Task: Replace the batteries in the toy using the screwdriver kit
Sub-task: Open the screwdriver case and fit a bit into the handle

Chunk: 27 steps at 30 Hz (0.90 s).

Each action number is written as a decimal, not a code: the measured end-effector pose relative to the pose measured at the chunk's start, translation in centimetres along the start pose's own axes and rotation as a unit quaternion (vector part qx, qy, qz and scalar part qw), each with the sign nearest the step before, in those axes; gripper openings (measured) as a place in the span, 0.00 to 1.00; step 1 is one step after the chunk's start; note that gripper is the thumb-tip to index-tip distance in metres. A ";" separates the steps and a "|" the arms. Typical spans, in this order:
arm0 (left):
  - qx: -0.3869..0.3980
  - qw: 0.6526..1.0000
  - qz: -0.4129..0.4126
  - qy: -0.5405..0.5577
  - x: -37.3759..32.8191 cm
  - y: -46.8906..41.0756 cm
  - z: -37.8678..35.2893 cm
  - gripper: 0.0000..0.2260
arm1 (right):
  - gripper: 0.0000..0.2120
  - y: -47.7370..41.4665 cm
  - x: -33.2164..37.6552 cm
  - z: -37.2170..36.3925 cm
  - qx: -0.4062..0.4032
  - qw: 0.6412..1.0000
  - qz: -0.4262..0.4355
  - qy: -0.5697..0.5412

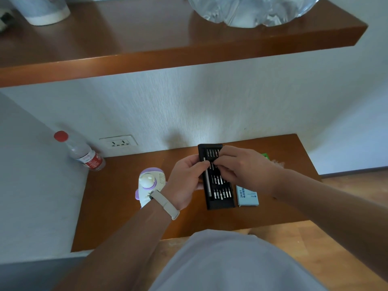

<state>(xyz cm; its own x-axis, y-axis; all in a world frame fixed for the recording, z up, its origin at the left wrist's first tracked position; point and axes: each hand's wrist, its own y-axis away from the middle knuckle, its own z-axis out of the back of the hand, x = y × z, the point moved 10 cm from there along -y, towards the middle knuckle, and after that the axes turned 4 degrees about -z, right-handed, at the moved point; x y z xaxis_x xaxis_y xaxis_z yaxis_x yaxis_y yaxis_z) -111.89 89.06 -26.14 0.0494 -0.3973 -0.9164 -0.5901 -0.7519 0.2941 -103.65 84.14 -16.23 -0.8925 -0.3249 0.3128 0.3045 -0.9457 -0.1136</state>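
Gripping one screwdriver kit (220, 203), left hand (184, 181); right hand (241, 164) pinching bit (212, 166) inside (one toy (151, 181) beside).

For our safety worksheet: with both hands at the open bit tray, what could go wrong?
The right hand picks among small bits in the bit tray, gripped by the left hand; one could roll off the desk. The left wrist passes over the toy and might knock it.

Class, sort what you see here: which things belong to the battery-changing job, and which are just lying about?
Job: screwdriver kit, held by the left hand; right hand at its bits; toy; blue kit box.
Lying about: water bottle; wall socket; clear plastic bag and white pot on the upper shelf.
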 end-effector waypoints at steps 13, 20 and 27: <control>0.002 1.000 0.028 0.004 0.9 -0.4 -0.5 0.09 | 0.10 -0.7 -2.5 -0.8 0.040 0.998 -0.038 -0.037; -0.003 0.999 0.036 0.016 1.1 -0.6 -0.8 0.09 | 0.10 -0.7 -3.0 -1.2 0.051 0.997 -0.021 -0.045; -0.002 0.999 0.046 0.001 1.5 -0.6 -1.1 0.10 | 0.08 -0.9 -4.6 -2.3 0.122 0.987 -0.045 -0.095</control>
<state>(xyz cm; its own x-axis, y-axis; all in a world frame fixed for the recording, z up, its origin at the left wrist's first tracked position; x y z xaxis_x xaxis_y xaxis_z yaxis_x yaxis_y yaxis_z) -110.59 88.29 -27.41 -0.0040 -0.4657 -0.8849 -0.5893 -0.7138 0.3783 -100.55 86.55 -19.75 -0.8475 -0.2137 0.4859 0.3195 -0.9364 0.1454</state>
